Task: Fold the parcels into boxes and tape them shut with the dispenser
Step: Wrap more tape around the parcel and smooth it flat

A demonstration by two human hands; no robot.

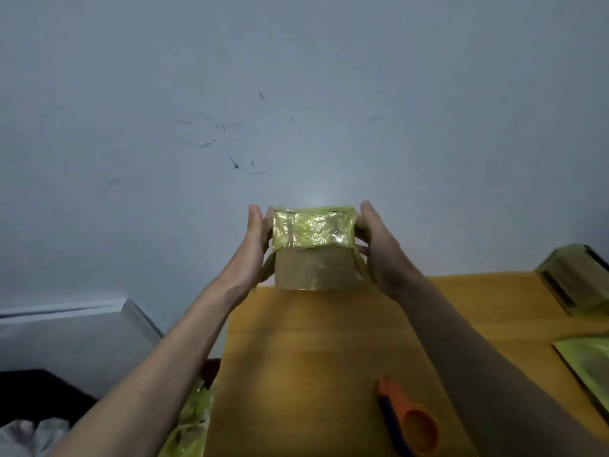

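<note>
Both hands are clamped on a small box [313, 250], the left hand [252, 249] and right hand [379, 249] pressing opposite sides and lifting it above the far edge of the wooden table [313, 357], probably to inspect the seal. Its upper half is wrapped in crinkled, shiny yellowish tape; below is smooth brown cardboard. The orange dispenser [408, 423] lies below the right forearm. Another taped box [576, 278] sits far right.
</note>
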